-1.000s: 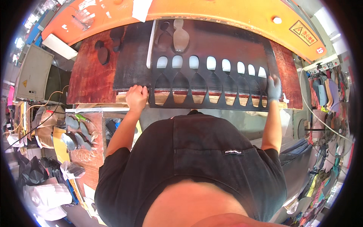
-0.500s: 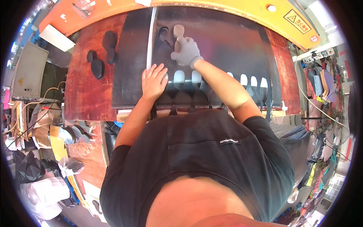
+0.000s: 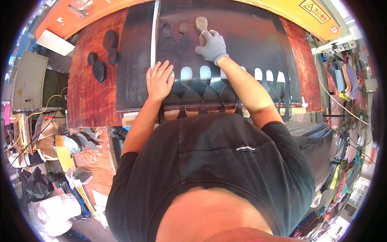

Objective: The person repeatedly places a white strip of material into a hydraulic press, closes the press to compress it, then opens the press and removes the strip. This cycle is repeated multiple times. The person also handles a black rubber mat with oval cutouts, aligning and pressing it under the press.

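My right hand [image 3: 213,47], in a grey glove, grips a beige sole-shaped piece [image 3: 201,24] by its near part, against a large black sheet [image 3: 250,44]. My glove hides the rest of the piece. Left of it, two dark sole shapes, a far one [image 3: 166,29] and one nearer my glove [image 3: 183,28], show in the sheet's surface. My bare left hand [image 3: 160,82] lies flat with fingers apart near a white strip [image 3: 155,36]. Between my arms is a row of several sole-shaped outlines with pale ends, such as this pale end [image 3: 205,72].
Black soles [image 3: 99,71] lie on the reddish wooden board [image 3: 82,94] at left. An orange machine beam [image 3: 258,5] with a warning label spans the far side. A grey cabinet [image 3: 30,78] stands at left; coloured material [image 3: 340,86] hangs at right.
My right hand has moved right and slightly nearer with the beige piece, uncovering a dark sole shape where it was. My left hand stays flat; the whole view has shifted slightly.
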The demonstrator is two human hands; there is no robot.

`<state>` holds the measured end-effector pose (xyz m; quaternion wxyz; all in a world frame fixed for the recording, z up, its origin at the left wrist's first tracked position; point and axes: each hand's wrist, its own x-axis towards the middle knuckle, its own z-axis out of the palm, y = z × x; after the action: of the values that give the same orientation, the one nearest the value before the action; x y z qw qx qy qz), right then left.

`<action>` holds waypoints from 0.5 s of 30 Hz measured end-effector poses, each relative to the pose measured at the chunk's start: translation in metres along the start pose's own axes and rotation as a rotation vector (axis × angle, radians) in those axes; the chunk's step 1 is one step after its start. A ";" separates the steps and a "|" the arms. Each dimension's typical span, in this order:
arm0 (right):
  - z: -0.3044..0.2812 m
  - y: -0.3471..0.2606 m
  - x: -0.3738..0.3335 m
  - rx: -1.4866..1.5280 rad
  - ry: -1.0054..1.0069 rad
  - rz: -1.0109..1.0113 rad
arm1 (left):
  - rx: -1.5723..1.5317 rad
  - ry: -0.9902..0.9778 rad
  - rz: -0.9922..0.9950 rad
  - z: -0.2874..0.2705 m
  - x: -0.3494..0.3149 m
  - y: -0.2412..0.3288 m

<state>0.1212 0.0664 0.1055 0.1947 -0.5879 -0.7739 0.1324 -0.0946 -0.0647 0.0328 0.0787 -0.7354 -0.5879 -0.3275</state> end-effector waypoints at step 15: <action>0.005 -0.006 0.002 -0.065 0.011 0.015 | -0.017 -0.006 0.012 0.000 0.002 -0.004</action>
<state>0.1130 0.0667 0.1037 0.1787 -0.6006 -0.7722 0.1053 -0.0982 -0.0620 0.0329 0.0728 -0.7408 -0.5808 -0.3296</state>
